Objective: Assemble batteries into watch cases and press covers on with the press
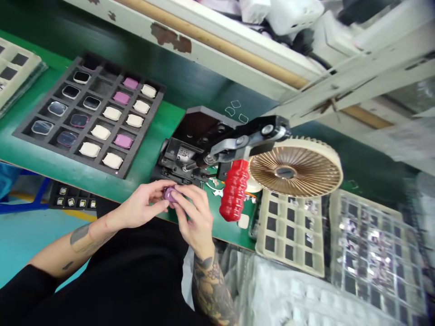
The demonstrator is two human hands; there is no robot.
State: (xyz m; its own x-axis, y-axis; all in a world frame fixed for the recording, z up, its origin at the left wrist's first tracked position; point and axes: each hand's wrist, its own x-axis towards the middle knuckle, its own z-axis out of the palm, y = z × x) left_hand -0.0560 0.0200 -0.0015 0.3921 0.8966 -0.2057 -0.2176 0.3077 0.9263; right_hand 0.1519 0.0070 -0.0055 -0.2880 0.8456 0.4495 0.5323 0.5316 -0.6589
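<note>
A small purple watch case [170,194] is held in front of my body, near the table's front edge. My left hand [144,206] grips it from the left with thumb and fingers. From the other side, the fingers of my right hand [195,210] press on its face and edge. Just beyond my hands stands a black toggle press [183,156] with a red lever handle [234,192] hanging to the right. Left of the press, a dark foam tray [124,165] carries cream and purple watch cases and dark glassy frames in its compartments.
A round fan [295,167] stands right of the press, over a cream compartment tray [288,267]. Farther right is a tray of clear-wrapped small parts [374,253]. Another cream tray [20,86] lies far left. A shelf beam [210,50] crosses behind the table.
</note>
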